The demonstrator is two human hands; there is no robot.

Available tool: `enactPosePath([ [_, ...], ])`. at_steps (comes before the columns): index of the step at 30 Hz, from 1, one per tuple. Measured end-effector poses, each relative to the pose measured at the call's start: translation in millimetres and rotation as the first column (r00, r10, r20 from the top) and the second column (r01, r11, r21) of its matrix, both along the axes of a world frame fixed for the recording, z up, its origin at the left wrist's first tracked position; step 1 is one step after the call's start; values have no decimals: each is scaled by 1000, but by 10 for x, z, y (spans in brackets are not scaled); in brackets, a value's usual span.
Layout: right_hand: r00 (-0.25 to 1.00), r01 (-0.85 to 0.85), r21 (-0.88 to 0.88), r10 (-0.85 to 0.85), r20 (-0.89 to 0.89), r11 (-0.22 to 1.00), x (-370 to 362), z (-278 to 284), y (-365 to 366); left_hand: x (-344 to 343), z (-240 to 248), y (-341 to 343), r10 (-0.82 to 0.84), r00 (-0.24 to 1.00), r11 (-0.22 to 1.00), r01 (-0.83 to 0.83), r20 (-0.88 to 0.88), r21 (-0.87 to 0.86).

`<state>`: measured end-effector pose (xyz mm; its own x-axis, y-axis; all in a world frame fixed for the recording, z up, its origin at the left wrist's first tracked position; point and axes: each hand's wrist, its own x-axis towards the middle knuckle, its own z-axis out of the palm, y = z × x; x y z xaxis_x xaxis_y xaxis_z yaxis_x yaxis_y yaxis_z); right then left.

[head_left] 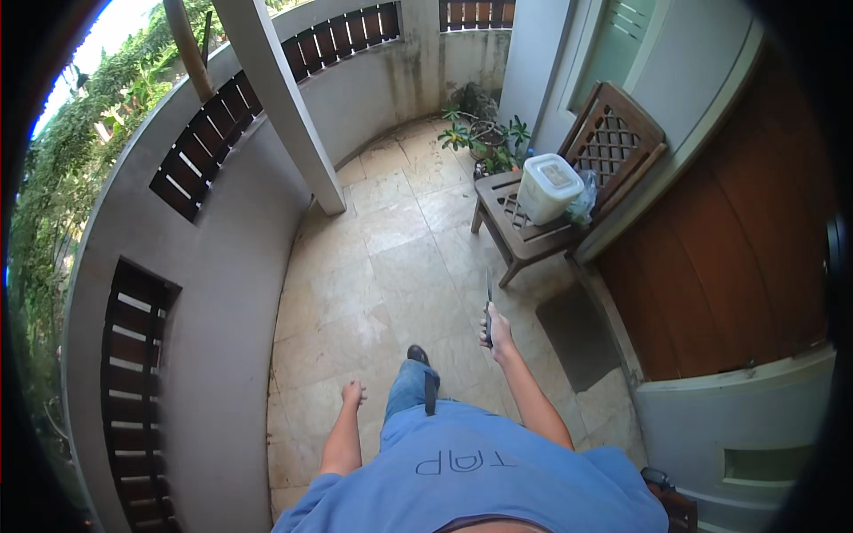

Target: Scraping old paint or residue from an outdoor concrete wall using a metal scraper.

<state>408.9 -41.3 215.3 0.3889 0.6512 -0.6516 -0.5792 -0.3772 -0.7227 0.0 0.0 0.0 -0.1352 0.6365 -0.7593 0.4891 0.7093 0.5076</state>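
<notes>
Right hand (500, 330) around knife handle (488, 329)

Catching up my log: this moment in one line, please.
Right hand: holds knife | Left hand: curled, over floor | Tub: on chair

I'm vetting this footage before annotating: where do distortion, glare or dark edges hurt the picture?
Head view: the brown door's panel lines bow toward the rim; the sky washes out to white at upper left; corners fall to black; floor tiles show pale sheen; the knife in the right hand appears too small for fine detail.
</notes>
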Motion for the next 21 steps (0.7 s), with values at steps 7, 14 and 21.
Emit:
enactPosePath([
  [7,999,-6,80,10,-41,997,610,-130,2306,239,-177,917,-195,956,926,105,-220,-364],
  [14,993,81,-53,-76,93,995,1257,-101,3738,1264,-85,3440,-274,944,945,228,-185,-236],
  [21,972,193,-45,-185,142,980,2024,-340,5063,3408,619,6779,-363,932,829,326,-7,454],
])
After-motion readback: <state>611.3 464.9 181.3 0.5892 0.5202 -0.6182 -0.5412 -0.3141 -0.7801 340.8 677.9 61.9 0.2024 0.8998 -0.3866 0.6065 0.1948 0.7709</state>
